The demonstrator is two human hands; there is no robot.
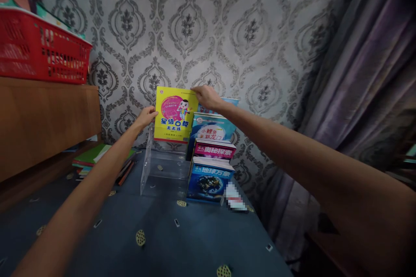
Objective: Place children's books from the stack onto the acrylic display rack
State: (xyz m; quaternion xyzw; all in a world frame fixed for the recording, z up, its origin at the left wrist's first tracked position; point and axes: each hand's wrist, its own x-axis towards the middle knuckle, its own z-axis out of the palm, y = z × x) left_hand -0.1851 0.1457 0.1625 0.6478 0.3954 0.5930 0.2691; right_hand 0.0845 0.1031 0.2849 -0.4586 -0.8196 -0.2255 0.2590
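Observation:
A yellow book [173,114] with a pink circle and a cartoon figure stands upright between my hands, at the back of a clear tiered rack [147,165]. My left hand [147,117] pinches its left edge. At its top right corner, my right hand [208,96] is closed on it. Beside it, the rack's right side holds books in steps: a teal book [212,130], a pink book [214,150] and, in front, a blue book with a globe picture [209,184]. Another light blue book is partly hidden behind my right hand.
A stack of books [92,156] lies left of the rack on the dark patterned tablecloth [162,242]. A red basket [65,54] sits on a wooden cabinet [48,117] at left. Patterned wall behind; curtain [351,95] at right.

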